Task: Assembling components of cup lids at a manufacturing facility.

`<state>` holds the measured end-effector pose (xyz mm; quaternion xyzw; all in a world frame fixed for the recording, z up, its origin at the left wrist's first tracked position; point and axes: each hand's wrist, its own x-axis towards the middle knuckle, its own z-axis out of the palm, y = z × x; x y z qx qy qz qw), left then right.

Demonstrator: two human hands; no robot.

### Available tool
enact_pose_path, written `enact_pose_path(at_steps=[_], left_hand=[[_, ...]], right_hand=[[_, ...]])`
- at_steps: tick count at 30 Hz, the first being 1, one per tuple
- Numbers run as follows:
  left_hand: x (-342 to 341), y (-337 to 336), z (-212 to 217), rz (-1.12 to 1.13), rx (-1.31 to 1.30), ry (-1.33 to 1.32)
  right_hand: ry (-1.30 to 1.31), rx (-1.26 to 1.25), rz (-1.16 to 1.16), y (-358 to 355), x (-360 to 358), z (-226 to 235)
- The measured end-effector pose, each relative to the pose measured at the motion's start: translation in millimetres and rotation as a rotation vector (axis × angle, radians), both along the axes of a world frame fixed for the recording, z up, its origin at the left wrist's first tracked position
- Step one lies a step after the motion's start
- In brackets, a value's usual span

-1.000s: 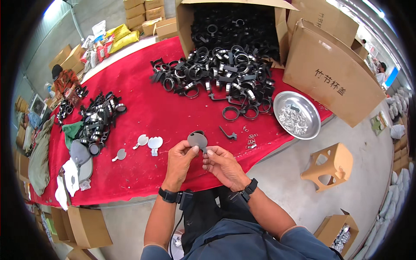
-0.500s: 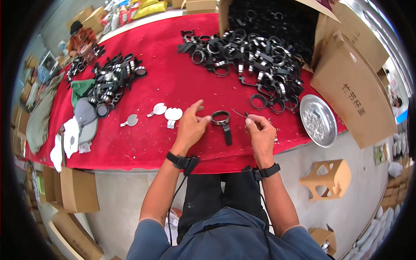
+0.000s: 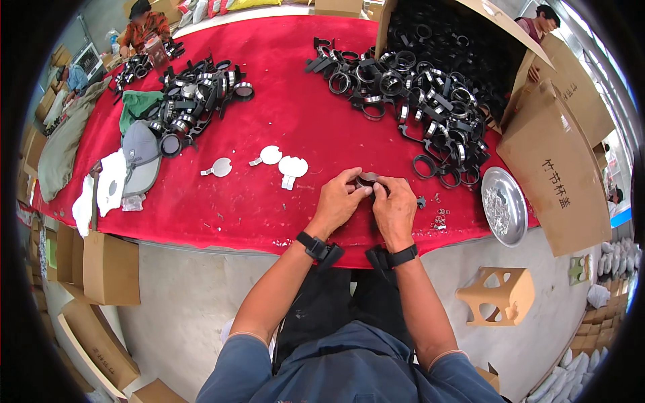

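A dark ring-shaped lid part point(image 3: 367, 179) is held up between my two hands just above the red cloth, mostly hidden by fingers. My left hand point(image 3: 338, 207) grips its left side with thumb and fingertips. My right hand point(image 3: 394, 207) closes on the opposite side, thumb pressed toward the ring. Whether a thin metal wire is still in the right fingers cannot be made out. Left of my hands lie a white disc with a tab point(image 3: 293, 168), a second tabbed disc point(image 3: 271, 155) and a third point(image 3: 220, 168). Small metal bits point(image 3: 440, 218) lie beside my right hand.
A heap of black and silver rings point(image 3: 437, 101) spills from an open carton; another heap point(image 3: 195, 101) lies at left. A metal bowl of small pins point(image 3: 504, 207) sits by the right edge. A grey cap point(image 3: 140, 158) lies left; a plastic stool point(image 3: 498, 295) stands below. Other people are beyond.
The ring, lying on the cloth before, is now lifted and held in both hands. My hands have come together; the right held a thin wire before. The view has shifted.
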<state>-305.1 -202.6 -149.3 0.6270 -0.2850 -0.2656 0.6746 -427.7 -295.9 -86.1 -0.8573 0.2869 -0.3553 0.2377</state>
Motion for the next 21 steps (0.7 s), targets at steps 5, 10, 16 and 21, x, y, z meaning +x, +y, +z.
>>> enact_pose_path(at_steps=[5,10,16,21], left_hand=[[-8,4,18,0.029,0.034,-0.036],[-10,5,14,0.058,0.016,-0.081],[-14,5,10,0.027,-0.047,-0.104],[-14,7,17,0.03,-0.04,-0.154]], right_hand=[[0.017,-0.05,-0.013,1,-6,2],[0.044,-0.109,-0.005,5,-9,3],[0.078,-0.08,-0.047,10,-14,9],[0.035,-0.102,-0.027,9,-15,3]])
